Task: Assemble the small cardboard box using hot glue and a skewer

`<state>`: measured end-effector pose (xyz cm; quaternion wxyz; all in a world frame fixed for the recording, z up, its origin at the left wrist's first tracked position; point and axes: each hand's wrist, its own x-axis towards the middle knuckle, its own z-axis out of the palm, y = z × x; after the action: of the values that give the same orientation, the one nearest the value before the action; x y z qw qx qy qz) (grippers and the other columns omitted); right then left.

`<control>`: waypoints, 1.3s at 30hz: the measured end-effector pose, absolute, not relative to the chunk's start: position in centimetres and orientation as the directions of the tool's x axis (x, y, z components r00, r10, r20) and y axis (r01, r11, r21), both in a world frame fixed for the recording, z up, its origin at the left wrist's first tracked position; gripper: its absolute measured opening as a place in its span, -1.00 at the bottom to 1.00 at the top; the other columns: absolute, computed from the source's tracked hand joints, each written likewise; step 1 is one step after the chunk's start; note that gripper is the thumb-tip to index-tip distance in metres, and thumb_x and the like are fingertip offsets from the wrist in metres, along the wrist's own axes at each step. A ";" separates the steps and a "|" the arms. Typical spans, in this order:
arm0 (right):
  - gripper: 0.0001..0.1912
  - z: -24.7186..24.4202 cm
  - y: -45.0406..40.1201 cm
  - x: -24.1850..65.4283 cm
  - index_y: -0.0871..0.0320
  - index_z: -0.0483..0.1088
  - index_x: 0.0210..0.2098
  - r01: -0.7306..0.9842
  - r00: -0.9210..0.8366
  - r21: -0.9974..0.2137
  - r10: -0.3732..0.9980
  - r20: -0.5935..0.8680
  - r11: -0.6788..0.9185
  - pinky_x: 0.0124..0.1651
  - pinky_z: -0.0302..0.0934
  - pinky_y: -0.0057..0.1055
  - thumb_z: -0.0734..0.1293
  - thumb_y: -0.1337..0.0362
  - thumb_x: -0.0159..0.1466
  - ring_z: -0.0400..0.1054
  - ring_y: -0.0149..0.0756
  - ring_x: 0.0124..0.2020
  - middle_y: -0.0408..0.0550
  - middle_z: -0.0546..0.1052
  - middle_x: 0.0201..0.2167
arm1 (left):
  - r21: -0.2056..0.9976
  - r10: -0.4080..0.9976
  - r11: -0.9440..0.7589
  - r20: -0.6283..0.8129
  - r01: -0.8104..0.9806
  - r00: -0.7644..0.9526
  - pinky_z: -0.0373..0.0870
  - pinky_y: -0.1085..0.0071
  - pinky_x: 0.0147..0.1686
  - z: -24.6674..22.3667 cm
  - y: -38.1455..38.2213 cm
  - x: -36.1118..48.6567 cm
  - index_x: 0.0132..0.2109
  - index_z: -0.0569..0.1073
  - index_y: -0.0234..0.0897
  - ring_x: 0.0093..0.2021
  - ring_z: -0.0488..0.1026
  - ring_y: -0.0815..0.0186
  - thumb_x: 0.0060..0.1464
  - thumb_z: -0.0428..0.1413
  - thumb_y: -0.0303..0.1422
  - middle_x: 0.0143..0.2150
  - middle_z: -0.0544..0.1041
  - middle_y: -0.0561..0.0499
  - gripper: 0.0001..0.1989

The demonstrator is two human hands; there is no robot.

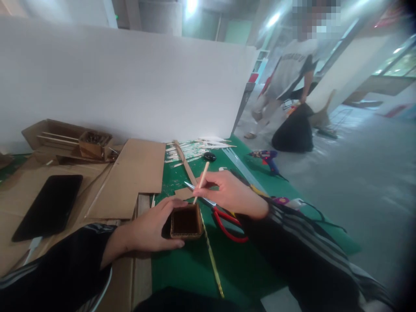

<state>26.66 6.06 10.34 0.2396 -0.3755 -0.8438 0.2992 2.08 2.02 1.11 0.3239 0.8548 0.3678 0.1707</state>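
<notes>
My left hand grips a small open-topped cardboard box from its left side, thumb at the near edge and fingers along the far one. Between the thumb and fingers of my right hand is a thin wooden stick, tilted, its lower end at the box's far right corner. Under the right hand lie scissors with red handles, blades pointing left. A thin twisted yellowish strip runs along the box's right side toward me.
Left, a black phone lies on cardboard sheets. A long cardboard tray holds a smaller box. White-smeared sticks, glue sticks and a glue gun lie on the green table. A person stands beyond with a black bag.
</notes>
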 end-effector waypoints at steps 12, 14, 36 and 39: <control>-0.81 10.5 6.5 27.1 0.16 0.54 -0.29 0.497 -0.680 -0.708 0.732 0.042 0.502 -0.14 0.20 -0.43 0.32 0.23 0.36 0.42 -0.33 -0.27 -0.14 0.60 -0.30 | 0.697 0.745 -0.497 0.036 0.517 0.667 0.24 0.09 0.30 1.4 2.0 2.4 0.29 0.14 -0.09 0.29 0.27 0.04 0.00 0.32 -0.25 0.27 0.28 -0.08 -0.22; -0.81 10.4 6.5 27.1 0.15 0.55 -0.29 0.500 -0.674 -0.705 0.737 0.047 0.502 -0.13 0.21 -0.43 0.32 0.22 0.36 0.43 -0.33 -0.26 -0.13 0.60 -0.30 | 0.699 0.744 -0.497 0.039 0.515 0.667 0.23 0.08 0.30 1.5 2.0 2.3 0.29 0.14 -0.08 0.29 0.27 0.04 0.00 0.32 -0.25 0.28 0.28 -0.08 -0.22; -0.83 9.6 6.4 25.8 0.19 0.49 -0.41 0.544 -0.660 -0.579 0.736 0.152 0.607 -0.12 0.22 -0.42 0.37 0.32 0.31 0.40 -0.31 -0.26 -0.09 0.53 -0.35 | 0.698 0.722 -0.530 0.073 0.481 0.688 0.20 0.07 0.32 1.4 2.3 1.9 0.29 0.18 -0.16 0.31 0.24 0.00 0.00 0.33 -0.19 0.29 0.28 -0.15 -0.23; -0.83 9.4 6.3 25.9 0.19 0.51 -0.38 0.495 -0.689 -0.581 0.699 0.190 0.646 -0.07 0.24 -0.41 0.33 0.37 0.34 0.43 -0.30 -0.22 -0.07 0.56 -0.30 | 0.695 0.724 -0.535 0.083 0.481 0.684 0.20 0.08 0.32 1.4 2.3 1.9 0.29 0.17 -0.16 0.31 0.24 0.01 0.00 0.33 -0.21 0.29 0.28 -0.15 -0.23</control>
<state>25.89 6.34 9.36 0.2034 -0.3377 -0.8841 0.2508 1.90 2.28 1.36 0.3299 0.8564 0.3520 0.1843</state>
